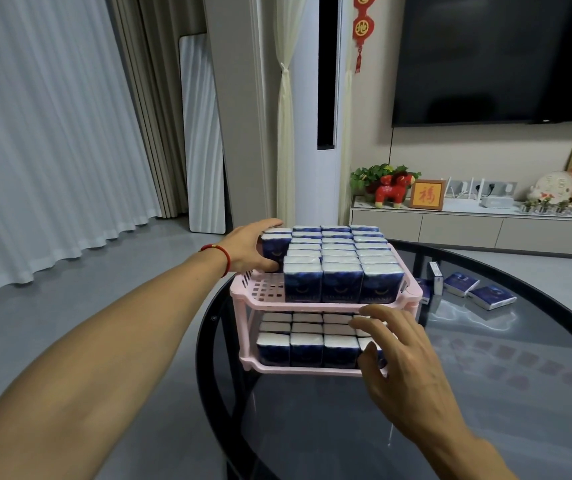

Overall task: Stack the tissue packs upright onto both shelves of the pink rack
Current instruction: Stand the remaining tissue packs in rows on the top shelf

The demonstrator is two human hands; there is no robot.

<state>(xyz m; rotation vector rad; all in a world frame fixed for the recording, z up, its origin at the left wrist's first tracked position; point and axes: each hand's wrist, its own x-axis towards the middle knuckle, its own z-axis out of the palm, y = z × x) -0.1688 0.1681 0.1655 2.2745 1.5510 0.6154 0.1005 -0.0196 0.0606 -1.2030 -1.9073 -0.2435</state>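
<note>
On the pink rack (pixel 263 295), left hand (pixel 248 249) grips unreadable-labelled tissue packs (pixel 275 247); right hand (pixel 403 367) open.

A home living room is showing: wall TV (pixel 499 57) hanging, curtains (pixel 45 133) draping, cabinet (pixel 478 230) carrying ornaments.

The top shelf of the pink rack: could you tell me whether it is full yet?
Not yet: bare grid floor shows in the top shelf's front-left corner, beside the upright packs.
</note>
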